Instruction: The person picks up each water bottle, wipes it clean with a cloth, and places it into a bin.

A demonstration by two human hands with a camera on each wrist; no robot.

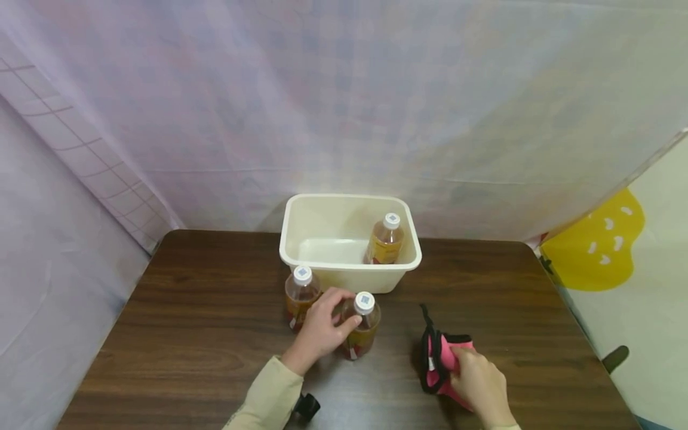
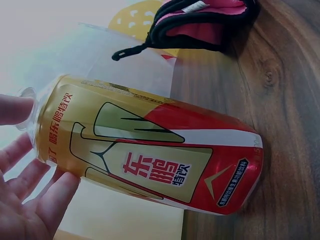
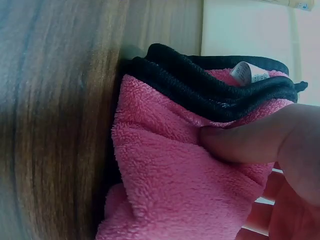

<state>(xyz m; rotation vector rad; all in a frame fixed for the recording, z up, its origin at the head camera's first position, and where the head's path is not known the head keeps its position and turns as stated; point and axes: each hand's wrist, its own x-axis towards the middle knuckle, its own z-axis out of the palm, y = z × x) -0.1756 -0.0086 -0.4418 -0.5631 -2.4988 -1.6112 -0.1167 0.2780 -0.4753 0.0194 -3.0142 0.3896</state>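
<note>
My left hand (image 1: pixel 321 329) grips a capped drink bottle (image 1: pixel 363 339) round its upper part, thumb on one side and fingers on the other. The bottle stands upright on the table; its red and gold label (image 2: pixel 165 155) fills the left wrist view. A second bottle (image 1: pixel 301 298) of the same look stands just left of that hand. To the right, my right hand (image 1: pixel 480 382) pinches a folded pink fleecy cloth (image 3: pixel 160 160) with black edging, thumb on its near face. The cloth has a small white tag (image 3: pixel 250 73) and a black hanging loop (image 1: pixel 426 313).
Behind the bottles is a cream plastic basin (image 1: pixel 349 277), with a third bottle (image 1: pixel 386 243) upright at its right end. Everything stands on a dark wooden table (image 1: pixel 204 334). Pale curtain (image 1: pixel 344 107) hangs behind it. A small black object (image 1: pixel 308 406) shows beside my left sleeve.
</note>
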